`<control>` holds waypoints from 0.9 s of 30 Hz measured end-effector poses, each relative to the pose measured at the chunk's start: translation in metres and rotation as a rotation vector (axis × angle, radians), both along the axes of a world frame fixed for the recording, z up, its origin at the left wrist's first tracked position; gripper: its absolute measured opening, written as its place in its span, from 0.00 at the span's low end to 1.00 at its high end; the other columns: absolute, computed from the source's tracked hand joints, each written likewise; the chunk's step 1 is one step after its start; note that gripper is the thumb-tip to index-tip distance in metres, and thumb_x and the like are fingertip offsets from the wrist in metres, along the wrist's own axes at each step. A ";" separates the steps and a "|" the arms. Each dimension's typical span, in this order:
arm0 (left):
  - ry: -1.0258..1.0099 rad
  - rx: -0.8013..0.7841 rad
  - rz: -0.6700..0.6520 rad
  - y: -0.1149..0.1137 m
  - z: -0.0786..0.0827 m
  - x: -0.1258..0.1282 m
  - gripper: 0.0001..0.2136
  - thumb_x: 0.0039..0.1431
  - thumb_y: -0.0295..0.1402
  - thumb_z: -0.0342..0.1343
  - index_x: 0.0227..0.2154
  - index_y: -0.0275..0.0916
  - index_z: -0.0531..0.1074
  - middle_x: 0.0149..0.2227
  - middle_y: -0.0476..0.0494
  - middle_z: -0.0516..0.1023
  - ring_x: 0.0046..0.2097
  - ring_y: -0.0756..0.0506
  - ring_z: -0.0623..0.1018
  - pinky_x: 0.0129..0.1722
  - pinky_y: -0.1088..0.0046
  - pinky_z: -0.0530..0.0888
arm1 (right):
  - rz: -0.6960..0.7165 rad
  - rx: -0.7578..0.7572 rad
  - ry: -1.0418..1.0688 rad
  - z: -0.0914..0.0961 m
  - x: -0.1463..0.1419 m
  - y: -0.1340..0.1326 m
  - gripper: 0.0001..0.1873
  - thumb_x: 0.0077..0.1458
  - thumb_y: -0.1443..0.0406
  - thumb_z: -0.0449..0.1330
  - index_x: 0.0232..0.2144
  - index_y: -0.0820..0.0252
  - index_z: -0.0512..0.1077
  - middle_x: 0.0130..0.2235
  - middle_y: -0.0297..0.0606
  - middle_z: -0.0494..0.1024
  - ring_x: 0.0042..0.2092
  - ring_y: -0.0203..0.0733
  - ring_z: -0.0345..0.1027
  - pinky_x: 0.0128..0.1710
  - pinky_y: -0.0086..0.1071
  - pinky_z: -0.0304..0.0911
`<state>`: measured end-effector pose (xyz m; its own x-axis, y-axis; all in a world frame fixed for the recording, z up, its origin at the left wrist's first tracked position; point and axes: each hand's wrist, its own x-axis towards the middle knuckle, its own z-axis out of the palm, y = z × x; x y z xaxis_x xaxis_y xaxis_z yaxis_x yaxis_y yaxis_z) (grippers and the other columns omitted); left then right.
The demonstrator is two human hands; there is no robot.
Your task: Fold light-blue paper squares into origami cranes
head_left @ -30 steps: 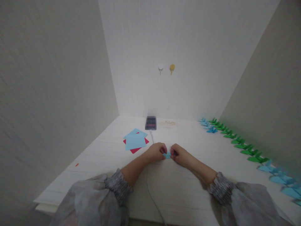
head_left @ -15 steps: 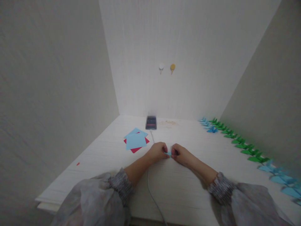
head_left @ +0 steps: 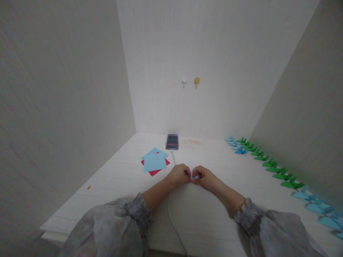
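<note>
From here, I see the left hand (head_left: pixel 182 174) and right hand (head_left: pixel 204 175) have come closer together. Each grip looks narrow, pinching the little blue paper (head_left: pixel 195 177) between them, over the white worktop (head_left: pixel 214 157). Less blue peeks out now, so the fingers hide most of the work.

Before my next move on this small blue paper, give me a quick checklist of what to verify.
1. Both hands at the paper: ok, left hand and right hand meet around the light-blue paper.
2. Edges lined up: cannot tell, fingers hide most of it.
3. Cable away from the arm: not ok, the grey cable passes under the left forearm.
4. Loose sheets apart from the left hand: ok, though close.
5. Green origami cranes apart from the right hand: ok.
</note>
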<state>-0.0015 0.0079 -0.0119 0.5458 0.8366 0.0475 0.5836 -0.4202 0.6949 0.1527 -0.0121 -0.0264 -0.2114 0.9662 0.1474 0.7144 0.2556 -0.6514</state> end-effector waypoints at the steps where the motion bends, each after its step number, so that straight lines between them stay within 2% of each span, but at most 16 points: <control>1: 0.002 0.000 -0.001 0.000 0.000 0.000 0.08 0.35 0.32 0.55 0.23 0.35 0.70 0.21 0.50 0.68 0.24 0.53 0.66 0.23 0.79 0.61 | 0.005 0.015 -0.019 -0.003 0.000 0.002 0.07 0.33 0.66 0.60 0.20 0.62 0.67 0.22 0.30 0.62 0.24 0.30 0.53 0.22 0.23 0.50; 5: 0.002 0.027 -0.019 -0.001 0.001 -0.002 0.08 0.36 0.32 0.54 0.24 0.35 0.70 0.24 0.49 0.69 0.25 0.52 0.67 0.24 0.80 0.62 | 0.001 -0.014 -0.039 -0.008 0.000 0.007 0.04 0.32 0.68 0.59 0.17 0.62 0.67 0.21 0.29 0.62 0.23 0.30 0.53 0.21 0.23 0.49; 12: 0.046 0.047 -0.042 -0.001 0.003 -0.003 0.08 0.38 0.32 0.53 0.24 0.36 0.71 0.27 0.47 0.71 0.29 0.51 0.69 0.26 0.79 0.64 | -0.017 -0.227 0.059 0.008 -0.002 0.001 0.05 0.30 0.76 0.54 0.16 0.64 0.65 0.14 0.24 0.57 0.18 0.27 0.49 0.17 0.22 0.44; 22: 0.093 0.037 -0.034 -0.002 0.010 -0.004 0.06 0.35 0.27 0.54 0.22 0.36 0.71 0.28 0.47 0.72 0.32 0.49 0.69 0.30 0.77 0.65 | -0.012 -0.299 0.113 0.002 0.011 0.006 0.10 0.28 0.78 0.52 0.17 0.63 0.63 0.15 0.23 0.57 0.18 0.26 0.49 0.16 0.21 0.43; 27: 0.073 0.006 -0.051 -0.003 0.010 -0.005 0.06 0.36 0.26 0.53 0.22 0.35 0.71 0.28 0.47 0.72 0.31 0.50 0.69 0.30 0.78 0.65 | 0.027 -0.326 0.167 0.007 0.017 0.002 0.12 0.28 0.79 0.52 0.19 0.63 0.64 0.16 0.25 0.59 0.19 0.26 0.51 0.17 0.21 0.45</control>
<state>-0.0064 0.0052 -0.0022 0.5899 0.8074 0.0109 0.6106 -0.4549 0.6483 0.1697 -0.0096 -0.0193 -0.2367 0.9624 -0.1330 0.5867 0.0325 -0.8091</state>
